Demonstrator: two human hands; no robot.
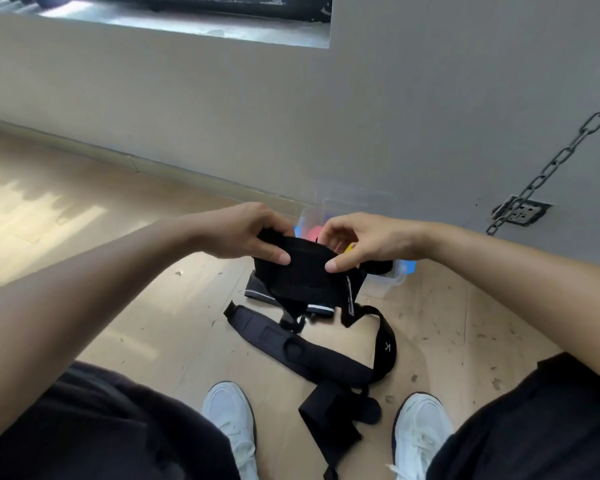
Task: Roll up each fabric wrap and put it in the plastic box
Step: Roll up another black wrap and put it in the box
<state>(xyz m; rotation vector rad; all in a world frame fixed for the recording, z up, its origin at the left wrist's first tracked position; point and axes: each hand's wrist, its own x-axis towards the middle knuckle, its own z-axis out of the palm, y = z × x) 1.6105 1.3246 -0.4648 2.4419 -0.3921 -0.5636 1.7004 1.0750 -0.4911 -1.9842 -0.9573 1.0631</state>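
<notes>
Head view is showing us somewhere in the middle of the job, as we judge it. We are holding one black fabric wrap up off the floor, our left hand and right hand both gripping its upper edge. The fingers of each hand are curled over the top and the thumbs are pressing on the near face. The wrap is hanging loose below our grip, with its lower part trailing down, so we are only starting its roll.

Just behind our hands, against the wall, the clear plastic box is waiting with coloured items inside. A dark shape is sitting at its near side, perhaps a wrap already rolled, though we cannot tell.

At least one more long black wrap is lying unrolled on the floor between our white shoes and the box. It is looping and crossing over itself, so we cannot count the pieces. We are therefore reckoning that most of the rolling and all of the boxing for these is yet to be done.
</notes>
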